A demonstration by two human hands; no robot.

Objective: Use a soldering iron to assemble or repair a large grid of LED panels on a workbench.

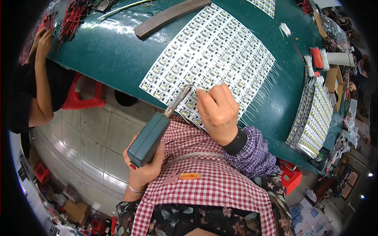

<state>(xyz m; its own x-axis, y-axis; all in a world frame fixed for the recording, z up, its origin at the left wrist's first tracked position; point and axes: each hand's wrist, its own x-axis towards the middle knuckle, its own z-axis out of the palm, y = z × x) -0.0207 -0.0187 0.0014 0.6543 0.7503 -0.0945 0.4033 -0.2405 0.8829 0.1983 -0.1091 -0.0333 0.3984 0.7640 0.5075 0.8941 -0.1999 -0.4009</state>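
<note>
My left hand [151, 163] is closed round the handle of a dark green soldering gun [147, 137]. Its worn metal tip reaches up to a large sheet of small white LED circuit boards [173, 59] lying on the green table. Close beside the tip, my right hand [218, 112] has thumb and forefinger pinched over the sheet, on what looks like a thin white wire, mostly hidden by the fingers. Several thin white wires [256, 106] stick out past the sheet's right edge, and more lie across its right part.
A curved brown bar [169, 18] lies against the sheet's far edge. At right are stacked LED sheets [315, 122], red wire bundles [316, 58] and white wire bundles [309, 65]. A co-worker's hands [43, 41] are by red-and-black wires [72, 19], near a red stool [82, 94].
</note>
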